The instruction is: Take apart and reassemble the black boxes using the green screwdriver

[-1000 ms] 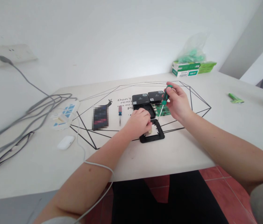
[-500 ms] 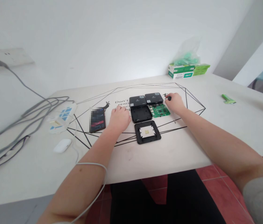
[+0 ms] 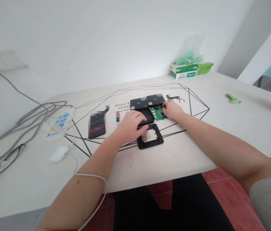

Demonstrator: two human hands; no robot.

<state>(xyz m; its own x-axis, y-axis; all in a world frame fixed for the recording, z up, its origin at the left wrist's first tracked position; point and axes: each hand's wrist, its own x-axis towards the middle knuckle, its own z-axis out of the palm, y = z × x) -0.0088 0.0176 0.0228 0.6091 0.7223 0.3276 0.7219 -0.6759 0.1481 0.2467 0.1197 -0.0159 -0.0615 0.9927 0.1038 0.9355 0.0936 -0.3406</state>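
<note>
My left hand (image 3: 131, 125) is open, fingers apart, above an open black case half (image 3: 149, 116) and the left side of a black square cover (image 3: 158, 141) with a white plate in it. My right hand (image 3: 173, 110) is closed at the right edge of a green circuit board (image 3: 158, 114), fingers bent over it; the fingertips are partly hidden. Behind these lie two closed black boxes, the left one (image 3: 138, 103) and the right one (image 3: 155, 99). A screwdriver (image 3: 118, 116) with a red and blue handle rests left of the case half.
A phone (image 3: 97, 125) lies at left, near a white earbud case (image 3: 59, 154), a power strip (image 3: 64, 123), grey cables and glasses (image 3: 4, 163). A thin white cable crosses my left forearm. Green-and-white boxes (image 3: 183, 70) with a bag stand by the wall; a green packet (image 3: 233, 98) lies right.
My left hand has moved right over the case parts, uncovering the screwdriver. My right hand has let go of a thin dark-handled tool and moved onto the circuit board.
</note>
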